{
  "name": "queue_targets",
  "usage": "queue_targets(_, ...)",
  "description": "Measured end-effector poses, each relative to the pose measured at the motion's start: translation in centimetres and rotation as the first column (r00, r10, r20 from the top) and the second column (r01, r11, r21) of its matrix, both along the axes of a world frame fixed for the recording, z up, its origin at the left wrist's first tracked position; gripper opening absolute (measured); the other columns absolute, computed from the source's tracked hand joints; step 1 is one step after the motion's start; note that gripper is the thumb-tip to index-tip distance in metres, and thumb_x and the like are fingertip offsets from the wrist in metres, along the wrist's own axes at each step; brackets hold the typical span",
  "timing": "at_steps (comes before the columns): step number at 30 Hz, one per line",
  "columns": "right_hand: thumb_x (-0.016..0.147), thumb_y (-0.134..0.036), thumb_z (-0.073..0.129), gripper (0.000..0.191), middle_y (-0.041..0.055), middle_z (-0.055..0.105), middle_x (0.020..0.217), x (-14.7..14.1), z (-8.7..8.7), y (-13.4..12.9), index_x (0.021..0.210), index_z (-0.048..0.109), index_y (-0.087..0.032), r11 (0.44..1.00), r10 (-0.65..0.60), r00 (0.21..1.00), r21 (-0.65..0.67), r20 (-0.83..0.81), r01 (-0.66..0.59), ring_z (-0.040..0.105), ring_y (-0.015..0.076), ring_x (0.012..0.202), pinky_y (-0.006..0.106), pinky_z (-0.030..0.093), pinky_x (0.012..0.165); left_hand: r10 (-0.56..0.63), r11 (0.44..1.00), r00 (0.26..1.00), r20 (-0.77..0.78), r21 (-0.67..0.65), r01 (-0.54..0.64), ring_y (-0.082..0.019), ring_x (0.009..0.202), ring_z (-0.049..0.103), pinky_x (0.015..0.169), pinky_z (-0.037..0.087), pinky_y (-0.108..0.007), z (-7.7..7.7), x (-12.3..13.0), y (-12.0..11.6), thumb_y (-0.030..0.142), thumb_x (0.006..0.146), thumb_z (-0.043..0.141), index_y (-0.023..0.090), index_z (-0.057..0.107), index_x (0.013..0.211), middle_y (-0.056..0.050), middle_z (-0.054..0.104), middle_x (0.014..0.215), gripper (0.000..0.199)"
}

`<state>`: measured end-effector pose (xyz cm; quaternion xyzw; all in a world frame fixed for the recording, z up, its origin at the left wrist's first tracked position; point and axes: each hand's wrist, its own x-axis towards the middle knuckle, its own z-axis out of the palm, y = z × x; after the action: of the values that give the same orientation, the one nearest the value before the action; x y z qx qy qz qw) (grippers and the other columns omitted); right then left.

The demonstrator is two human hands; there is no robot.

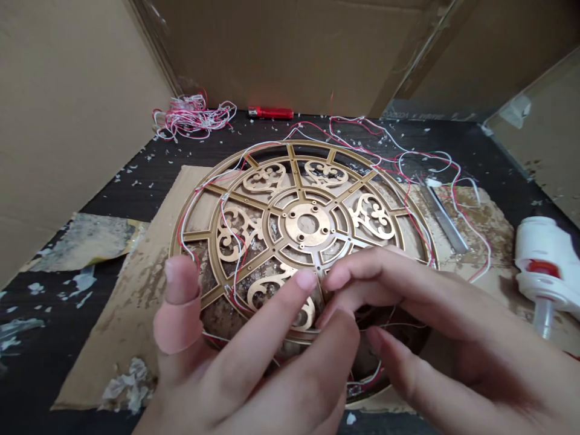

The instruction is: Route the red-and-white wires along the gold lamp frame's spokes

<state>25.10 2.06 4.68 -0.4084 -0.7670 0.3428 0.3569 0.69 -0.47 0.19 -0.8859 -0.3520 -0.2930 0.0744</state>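
Observation:
A round gold openwork frame (308, 225) with scrolled ornaments lies on a cardboard sheet (102, 326). Red and white thin wires (229, 223) run along its rim and over its left part. My left hand (267, 350) is over the frame's near edge, its index finger stretched out and a tan band round another finger. Close to its fingertips, my right hand (421, 314) has its fingers curved and its thumb apart from them. Whatever lies between the fingertips of the two hands is hidden or too small to make out.
A tangled wire bundle (193, 115) and a red lighter (270, 113) lie at the back. A metal strip (446, 217) rests on the right. A white glue gun (546, 260) stands at far right. Cardboard walls (281, 54) surround the dark table (145, 163), which has glue scraps.

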Motion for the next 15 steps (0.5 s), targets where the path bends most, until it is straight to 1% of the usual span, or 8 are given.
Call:
queue_targets(1, 0.099, -0.009, 0.058, 0.046, -0.0026, 0.08, 0.116, -0.1, 0.0, 0.0, 0.14, 0.068, -0.029, 1.0, -0.011, 1.0, -0.006, 0.004, 0.011, 0.083, 0.0126, 0.103, 0.013, 0.068, 0.088, -0.005, 1.0, 1.0, -0.026, 0.014, 0.006, -0.009, 0.177, 0.035, 0.152, 0.022, -0.029, 0.0, -0.1, 0.0, 0.035, 0.127, 0.044, 0.041, 0.074, 0.146, 0.022, 0.059, 0.171, 0.035)
queue_targets(2, 0.099, -0.012, 0.062, 0.042, -0.0002, 0.08, 0.112, -0.2, 0.1, 0.0, 0.137, 0.071, -0.028, 0.998, -0.046, 0.999, -0.037, 0.019, 0.047, 0.083, 0.0161, 0.104, 0.016, 0.07, 0.088, -0.029, 0.999, 0.998, -0.054, 0.018, 0.03, -0.013, 0.178, 0.035, 0.153, 0.021, -0.032, -0.1, -0.3, 0.0, 0.038, 0.125, 0.049, 0.042, 0.075, 0.144, 0.021, 0.064, 0.166, 0.032)
queue_targets(5, 0.097, -0.023, 0.08, 0.034, 0.0052, 0.077, 0.099, -0.9, 0.5, 0.2, 0.131, 0.078, -0.025, 0.985, -0.14, 0.988, -0.094, 0.071, 0.147, 0.082, 0.0256, 0.104, 0.024, 0.073, 0.083, -0.114, 0.993, 0.99, -0.087, 0.007, 0.115, -0.025, 0.176, 0.042, 0.155, 0.025, -0.052, -0.6, -0.7, -0.1, 0.048, 0.117, 0.062, 0.044, 0.076, 0.141, 0.014, 0.079, 0.146, 0.028)
queue_targets(6, 0.096, -0.027, 0.084, 0.034, 0.0061, 0.076, 0.097, -1.1, 0.7, 0.4, 0.129, 0.08, -0.025, 0.98, -0.159, 0.983, -0.103, 0.09, 0.168, 0.082, 0.0274, 0.104, 0.026, 0.074, 0.082, -0.135, 0.991, 0.988, -0.082, 0.001, 0.135, -0.028, 0.175, 0.045, 0.154, 0.028, -0.058, -0.7, -0.7, -0.1, 0.051, 0.115, 0.064, 0.043, 0.075, 0.142, 0.011, 0.081, 0.141, 0.03)
queue_targets(7, 0.095, -0.03, 0.087, 0.034, 0.0065, 0.075, 0.096, -1.3, 0.8, 0.5, 0.128, 0.08, -0.025, 0.979, -0.17, 0.981, -0.101, 0.097, 0.18, 0.081, 0.0283, 0.105, 0.027, 0.074, 0.081, -0.146, 0.989, 0.986, -0.079, -0.009, 0.146, -0.03, 0.174, 0.047, 0.153, 0.029, -0.062, -0.9, -0.8, -0.1, 0.052, 0.114, 0.065, 0.043, 0.075, 0.142, 0.01, 0.082, 0.139, 0.031)
queue_targets(10, 0.096, -0.036, 0.09, 0.032, 0.0066, 0.073, 0.093, -1.6, 1.0, 0.8, 0.125, 0.081, -0.025, 0.978, -0.178, 0.979, -0.089, 0.095, 0.187, 0.08, 0.0286, 0.104, 0.027, 0.074, 0.081, -0.156, 0.988, 0.985, -0.071, -0.027, 0.155, -0.032, 0.172, 0.05, 0.152, 0.031, -0.064, -1.3, -0.7, 0.0, 0.053, 0.112, 0.067, 0.043, 0.074, 0.144, 0.009, 0.082, 0.138, 0.034)
queue_targets(15, 0.097, -0.04, 0.091, 0.028, 0.0064, 0.071, 0.09, -1.4, 1.1, 1.1, 0.119, 0.081, -0.025, 0.977, -0.189, 0.979, -0.088, 0.082, 0.196, 0.08, 0.028, 0.101, 0.027, 0.074, 0.079, -0.153, 0.988, 0.985, -0.075, -0.028, 0.151, -0.032, 0.171, 0.052, 0.151, 0.031, -0.064, -1.5, -0.7, 0.3, 0.052, 0.111, 0.068, 0.044, 0.074, 0.144, 0.009, 0.082, 0.138, 0.035)
